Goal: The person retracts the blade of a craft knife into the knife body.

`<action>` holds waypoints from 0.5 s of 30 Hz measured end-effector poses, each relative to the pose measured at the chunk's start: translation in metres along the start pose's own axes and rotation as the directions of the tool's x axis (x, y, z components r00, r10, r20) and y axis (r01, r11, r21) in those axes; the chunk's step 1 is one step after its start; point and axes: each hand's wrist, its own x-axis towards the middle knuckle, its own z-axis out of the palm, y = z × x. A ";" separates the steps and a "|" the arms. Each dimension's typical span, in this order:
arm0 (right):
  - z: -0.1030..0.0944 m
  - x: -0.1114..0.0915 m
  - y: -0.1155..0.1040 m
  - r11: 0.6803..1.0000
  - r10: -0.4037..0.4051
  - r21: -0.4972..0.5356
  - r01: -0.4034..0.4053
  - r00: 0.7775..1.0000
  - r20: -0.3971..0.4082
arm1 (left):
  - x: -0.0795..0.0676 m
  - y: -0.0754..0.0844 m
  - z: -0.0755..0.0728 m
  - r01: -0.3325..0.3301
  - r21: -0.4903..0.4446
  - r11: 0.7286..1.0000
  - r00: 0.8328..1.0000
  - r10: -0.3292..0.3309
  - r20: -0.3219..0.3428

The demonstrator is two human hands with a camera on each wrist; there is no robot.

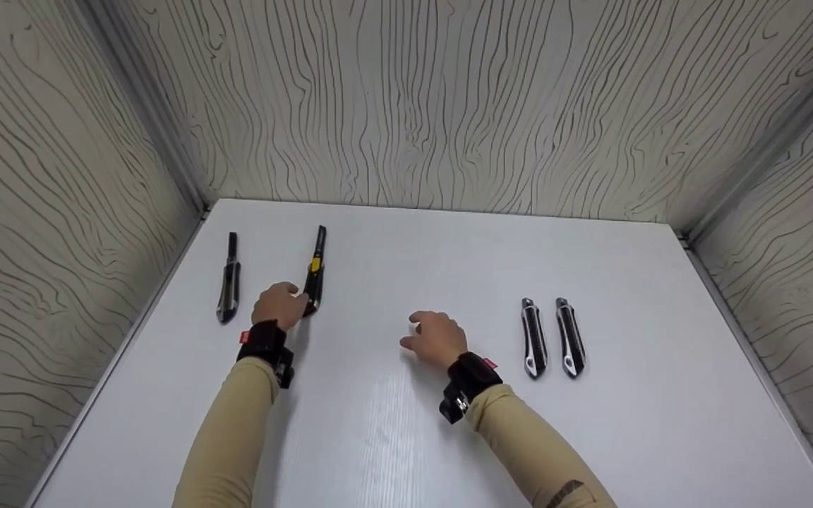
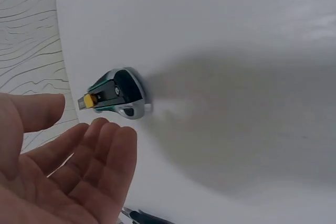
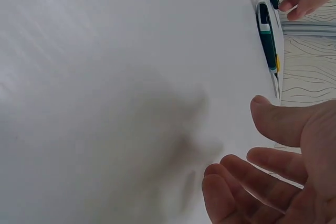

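One yellow-slider cutter (image 1: 315, 274) lies toward the surface's (image 1: 392, 247) far-left corner, beside the released left hand (image 1: 279, 306); the right hand (image 1: 439, 340) is empty.

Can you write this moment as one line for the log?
left hand: empty, near yellow-slider cutter | right hand: empty, over white table | leftmost cutter, two right-side cutters: lying untouched
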 end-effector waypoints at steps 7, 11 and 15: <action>0.007 -0.001 -0.006 1.000 -0.028 0.015 0.027 0.999 0.029 | 0.012 -0.002 0.016 0.046 0.066 0.997 0.998 -0.044 -0.038; 0.007 -0.001 -0.007 0.999 -0.038 0.013 0.038 0.998 0.043 | 0.021 -0.001 0.026 0.064 0.110 0.992 0.997 -0.057 -0.060; 0.005 -0.001 -0.006 0.999 -0.044 0.000 0.044 0.998 0.041 | 0.028 -0.001 0.035 0.091 0.124 0.988 0.994 -0.083 -0.069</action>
